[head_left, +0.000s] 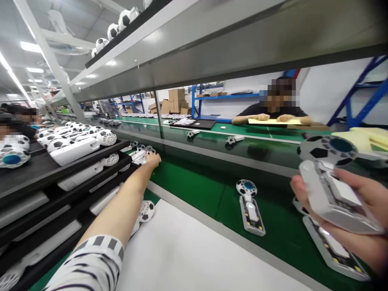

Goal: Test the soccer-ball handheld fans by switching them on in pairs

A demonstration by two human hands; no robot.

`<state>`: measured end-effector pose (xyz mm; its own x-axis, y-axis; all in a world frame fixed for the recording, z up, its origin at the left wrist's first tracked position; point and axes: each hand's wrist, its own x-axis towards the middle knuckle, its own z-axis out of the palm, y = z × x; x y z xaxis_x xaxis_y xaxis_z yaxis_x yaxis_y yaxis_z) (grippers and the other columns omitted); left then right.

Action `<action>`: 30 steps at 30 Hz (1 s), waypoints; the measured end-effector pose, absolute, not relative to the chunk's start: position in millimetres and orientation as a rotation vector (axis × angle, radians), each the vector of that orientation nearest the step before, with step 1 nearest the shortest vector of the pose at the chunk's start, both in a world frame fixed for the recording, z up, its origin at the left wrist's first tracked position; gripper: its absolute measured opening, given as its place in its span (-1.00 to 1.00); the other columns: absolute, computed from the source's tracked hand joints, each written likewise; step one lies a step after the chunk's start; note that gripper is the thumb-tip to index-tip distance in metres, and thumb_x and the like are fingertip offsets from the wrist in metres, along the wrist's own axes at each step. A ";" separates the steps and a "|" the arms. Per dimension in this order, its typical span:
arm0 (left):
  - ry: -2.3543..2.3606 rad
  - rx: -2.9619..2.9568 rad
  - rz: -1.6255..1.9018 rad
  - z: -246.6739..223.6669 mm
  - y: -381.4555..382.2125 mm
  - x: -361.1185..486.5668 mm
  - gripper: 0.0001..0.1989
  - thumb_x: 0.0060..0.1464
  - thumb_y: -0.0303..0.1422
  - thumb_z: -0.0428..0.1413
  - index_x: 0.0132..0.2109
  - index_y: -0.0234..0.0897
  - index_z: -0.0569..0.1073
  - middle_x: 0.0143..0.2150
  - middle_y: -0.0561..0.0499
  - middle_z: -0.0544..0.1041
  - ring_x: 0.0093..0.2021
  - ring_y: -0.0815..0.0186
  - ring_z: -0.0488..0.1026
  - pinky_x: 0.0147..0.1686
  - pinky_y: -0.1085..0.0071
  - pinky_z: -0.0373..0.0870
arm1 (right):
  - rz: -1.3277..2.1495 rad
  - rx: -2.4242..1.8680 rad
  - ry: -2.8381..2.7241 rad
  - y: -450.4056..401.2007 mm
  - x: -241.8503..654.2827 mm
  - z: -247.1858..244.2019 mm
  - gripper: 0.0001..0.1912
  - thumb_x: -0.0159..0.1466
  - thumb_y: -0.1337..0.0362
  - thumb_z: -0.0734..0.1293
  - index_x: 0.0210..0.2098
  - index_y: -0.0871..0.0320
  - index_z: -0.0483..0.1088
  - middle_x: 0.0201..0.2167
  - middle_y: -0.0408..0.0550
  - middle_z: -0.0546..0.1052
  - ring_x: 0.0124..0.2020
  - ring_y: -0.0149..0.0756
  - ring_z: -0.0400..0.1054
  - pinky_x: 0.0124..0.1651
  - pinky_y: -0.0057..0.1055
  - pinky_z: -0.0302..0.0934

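My left hand [153, 159] reaches far out over the green conveyor belt [188, 186], at a small heap of white parts [138, 155] with black-and-white ball heads. Its fingers are partly hidden, and I cannot tell whether they grip anything. My right hand [360, 202] holds a white plastic gadget [330, 190] with a football-patterned head, its open casing showing a circuit board. Just beyond it, a similar unit [251, 208] lies on the belt. Another [333, 250] lies partly hidden under my right hand.
Black shelves [39, 178] on the left hold white casings and football-patterned shells [106, 137]. A grey shelf [212, 52] runs overhead. Across the belt, a co-worker's hands [269, 118] rest on a pale yellow sheet [274, 121]. Cardboard boxes [174, 101] and blue racks [224, 97] stand behind.
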<state>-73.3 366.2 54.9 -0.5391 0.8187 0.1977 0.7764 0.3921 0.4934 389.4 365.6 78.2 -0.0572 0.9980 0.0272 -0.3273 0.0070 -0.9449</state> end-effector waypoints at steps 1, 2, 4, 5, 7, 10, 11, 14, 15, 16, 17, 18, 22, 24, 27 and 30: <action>2.513 1.524 0.884 55.8 366.7 -72.9 -0.65 0.26 -0.18 0.11 0.05 -0.35 0.44 0.03 -0.14 0.47 0.00 0.18 0.45 0.01 0.11 0.43 | 1.421 -1.026 -0.830 360.1 385.8 84.5 -0.76 0.27 0.00 0.34 -0.30 -0.04 0.58 -0.11 0.01 0.61 -0.18 -0.10 0.55 -0.30 -0.31 0.55; 2.462 1.582 0.927 56.7 368.3 -71.1 -0.66 0.26 -0.18 0.10 0.02 -0.36 0.44 -0.01 -0.12 0.49 -0.05 0.21 0.47 -0.03 0.15 0.45 | 1.456 -1.091 -0.695 352.8 380.1 92.0 -0.76 0.27 0.03 0.34 -0.30 0.00 0.58 -0.14 0.03 0.61 -0.25 -0.14 0.55 -0.37 -0.36 0.53; 2.357 1.678 0.998 57.8 373.4 -65.3 -0.68 0.27 -0.19 0.11 -0.02 -0.37 0.45 -0.06 -0.10 0.50 -0.11 0.25 0.48 -0.09 0.20 0.47 | 1.506 -1.111 -0.657 336.9 366.2 107.2 -0.77 0.27 0.15 0.31 -0.32 0.11 0.58 -0.26 0.07 0.61 -0.46 -0.26 0.49 -0.53 -0.44 0.45; 2.310 1.711 1.023 57.7 376.1 -61.9 -0.70 0.26 -0.20 0.11 -0.02 -0.37 0.45 -0.06 -0.10 0.50 -0.11 0.25 0.48 -0.10 0.20 0.48 | 1.544 -1.073 -0.679 330.0 360.3 113.2 -0.76 0.26 0.20 0.28 -0.34 0.16 0.57 -0.32 0.09 0.60 -0.53 -0.30 0.44 -0.58 -0.46 0.41; 2.236 1.735 1.064 56.0 378.7 -55.9 -0.70 0.25 -0.25 0.13 0.02 -0.36 0.44 -0.02 -0.10 0.48 -0.08 0.24 0.47 -0.09 0.20 0.48 | 1.617 -0.984 -0.732 320.1 354.1 120.4 -0.77 0.18 0.29 0.26 -0.36 0.21 0.56 -0.36 0.11 0.59 -0.56 -0.31 0.40 -0.57 -0.46 0.40; 2.166 1.664 1.083 50.2 370.4 -52.5 -0.68 0.25 -0.29 0.13 0.08 -0.35 0.41 0.02 -0.11 0.45 -0.10 0.26 0.47 -0.12 0.24 0.49 | 1.634 -0.889 -0.839 312.2 358.0 123.2 -0.75 0.06 0.36 0.29 -0.30 0.22 0.54 -0.27 0.12 0.60 -0.48 -0.26 0.47 -0.45 -0.41 0.47; 2.150 1.607 1.064 47.7 364.5 -52.5 -0.69 0.25 -0.30 0.13 0.07 -0.35 0.41 -0.01 -0.10 0.46 -0.14 0.29 0.47 -0.16 0.28 0.50 | 1.619 -0.866 -0.885 310.0 360.6 123.6 -0.73 0.04 0.38 0.30 -0.26 0.22 0.53 -0.24 0.11 0.60 -0.44 -0.25 0.49 -0.42 -0.41 0.48; 2.069 1.400 0.941 39.6 343.7 -48.2 -0.80 0.25 -0.32 0.14 -0.08 -0.39 0.44 -0.25 0.01 0.48 -0.38 0.41 0.43 -0.37 0.43 0.45 | 1.571 -0.775 -1.008 301.2 365.7 127.3 -0.62 0.02 0.42 0.34 -0.13 0.18 0.48 -0.15 0.06 0.59 -0.29 -0.17 0.55 -0.30 -0.33 0.53; 2.020 1.340 0.898 37.0 337.3 -43.0 -0.82 0.25 -0.32 0.14 -0.14 -0.39 0.44 -0.33 0.06 0.46 -0.45 0.45 0.39 -0.44 0.48 0.41 | 1.555 -0.747 -1.043 297.2 366.2 129.6 -0.58 0.02 0.43 0.35 -0.09 0.16 0.46 -0.12 0.05 0.59 -0.23 -0.13 0.55 -0.25 -0.28 0.54; 1.961 1.289 0.865 34.8 331.5 -35.3 -0.84 0.24 -0.33 0.15 -0.18 -0.39 0.44 -0.40 0.09 0.43 -0.51 0.48 0.35 -0.50 0.51 0.37 | 1.536 -0.724 -1.072 292.7 366.3 132.4 -0.54 0.03 0.44 0.35 -0.05 0.15 0.44 -0.09 0.03 0.58 -0.17 -0.10 0.55 -0.20 -0.24 0.54; 1.892 1.247 0.846 33.2 326.6 -24.8 -0.83 0.22 -0.33 0.17 -0.21 -0.39 0.43 -0.45 0.12 0.41 -0.56 0.49 0.32 -0.54 0.53 0.32 | 1.517 -0.706 -1.101 287.9 366.4 135.5 -0.52 0.04 0.44 0.34 -0.02 0.13 0.41 -0.07 0.02 0.57 -0.14 -0.08 0.55 -0.17 -0.21 0.54; 1.817 1.209 0.842 32.6 322.3 -11.7 -0.82 0.19 -0.32 0.19 -0.22 -0.38 0.43 -0.48 0.13 0.40 -0.59 0.48 0.31 -0.58 0.53 0.29 | 1.498 -0.691 -1.128 283.1 366.7 138.5 -0.51 0.05 0.43 0.34 0.01 0.12 0.40 -0.06 0.00 0.57 -0.14 -0.09 0.55 -0.17 -0.21 0.54; 1.434 1.067 0.986 45.7 308.1 56.0 -0.73 0.20 -0.20 0.08 -0.21 -0.37 0.41 -0.47 -0.05 0.48 -0.60 0.34 0.37 -0.61 0.44 0.28 | 1.412 -0.676 -1.207 269.4 372.7 146.9 -0.47 0.06 0.41 0.34 0.05 0.11 0.36 -0.07 -0.02 0.57 -0.23 -0.16 0.57 -0.32 -0.37 0.51; 1.219 1.008 1.127 63.2 298.9 89.9 -0.70 0.23 -0.22 -0.06 -0.15 -0.36 0.43 -0.36 -0.13 0.53 -0.52 0.36 0.40 -0.55 0.47 0.34 | 1.372 -0.690 -1.226 266.9 378.6 148.2 -0.42 0.04 0.39 0.36 0.07 0.08 0.34 -0.09 -0.03 0.58 -0.32 -0.18 0.57 -0.41 -0.40 0.48; 0.951 0.946 1.269 95.7 278.5 129.5 -0.64 0.18 -0.26 -0.10 -0.03 -0.34 0.45 -0.15 -0.14 0.53 -0.43 0.44 0.40 -0.44 0.56 0.40 | 1.383 -0.662 -1.217 264.5 389.0 150.0 -0.39 0.01 0.36 0.39 0.08 0.06 0.35 -0.07 -0.01 0.58 -0.38 -0.19 0.56 -0.41 -0.37 0.48; 0.654 0.898 1.312 120.1 252.7 153.3 -0.58 0.16 -0.22 -0.05 0.05 -0.33 0.48 -0.15 -0.08 0.49 -0.48 0.53 0.32 -0.50 0.67 0.35 | 1.525 -0.544 -1.140 257.9 398.1 154.7 -0.45 0.00 0.30 0.41 0.02 0.08 0.42 0.02 0.03 0.55 -0.28 -0.18 0.56 -0.36 -0.38 0.48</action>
<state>153.3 252.7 120.1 0.1656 0.9828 0.0812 -0.5263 0.0184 0.8501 398.1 257.9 154.7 -0.2925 0.9276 0.2321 -0.4850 0.0653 -0.8721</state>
